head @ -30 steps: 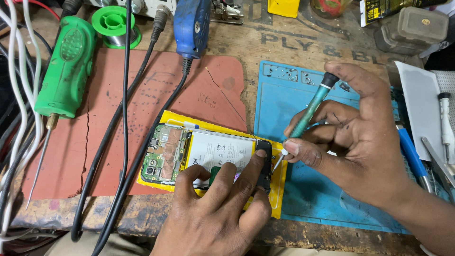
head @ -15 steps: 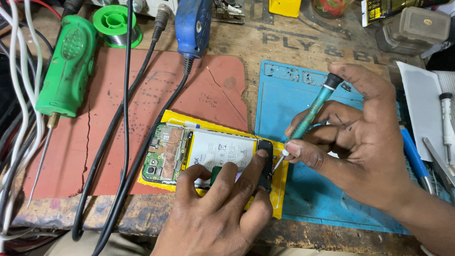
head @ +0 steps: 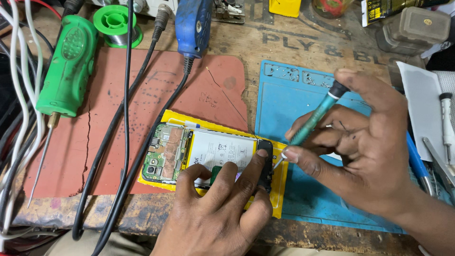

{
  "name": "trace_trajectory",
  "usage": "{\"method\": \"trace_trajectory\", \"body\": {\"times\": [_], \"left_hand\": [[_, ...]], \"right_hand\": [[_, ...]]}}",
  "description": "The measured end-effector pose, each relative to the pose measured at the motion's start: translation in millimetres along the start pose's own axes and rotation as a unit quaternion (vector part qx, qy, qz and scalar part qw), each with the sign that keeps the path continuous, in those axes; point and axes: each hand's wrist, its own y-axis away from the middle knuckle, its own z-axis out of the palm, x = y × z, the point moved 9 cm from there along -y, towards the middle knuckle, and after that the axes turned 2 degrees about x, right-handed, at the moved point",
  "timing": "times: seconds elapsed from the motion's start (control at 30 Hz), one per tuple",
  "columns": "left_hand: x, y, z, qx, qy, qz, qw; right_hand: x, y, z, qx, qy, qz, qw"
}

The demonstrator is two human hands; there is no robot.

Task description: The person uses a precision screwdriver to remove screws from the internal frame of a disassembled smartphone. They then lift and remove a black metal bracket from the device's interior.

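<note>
An opened phone (head: 199,154) with its circuit board and white battery showing lies on a yellow sheet (head: 279,189) near the bench's front edge. My left hand (head: 218,213) presses down on the phone's lower part, fingers spread over the battery and the black end piece. My right hand (head: 360,151) grips a teal precision screwdriver (head: 315,118), tilted, with its tip at the phone's right end by my left forefinger.
A red mat (head: 142,95) and a blue mat (head: 294,95) cover the wooden bench. A green soldering tool (head: 68,66), a green solder spool (head: 116,21), a blue tool (head: 193,23) and black cables (head: 125,118) lie at the left and back. More screwdrivers and tweezers (head: 443,142) rest at the right.
My right hand has shifted slightly on the screwdriver, turning it at the phone's right end. My left hand stays pressed on the phone.
</note>
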Motion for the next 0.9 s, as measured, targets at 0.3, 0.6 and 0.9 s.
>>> {"method": "trace_trajectory", "body": {"times": [0.3,0.6,0.9], "left_hand": [[-1,0,2,-0.003,0.019,-0.004,1.000],[-1,-1,-1,0.003,0.007,-0.006,1.000],[0,-2,-2,0.013,-0.007,-0.004,1.000]], "right_hand": [[-30,26,19,-0.133,0.064,-0.119,0.982],[-31,16,2,-0.020,0.115,-0.143,0.983],[-32,12,4,-0.017,0.169,-0.148,0.974]]}}
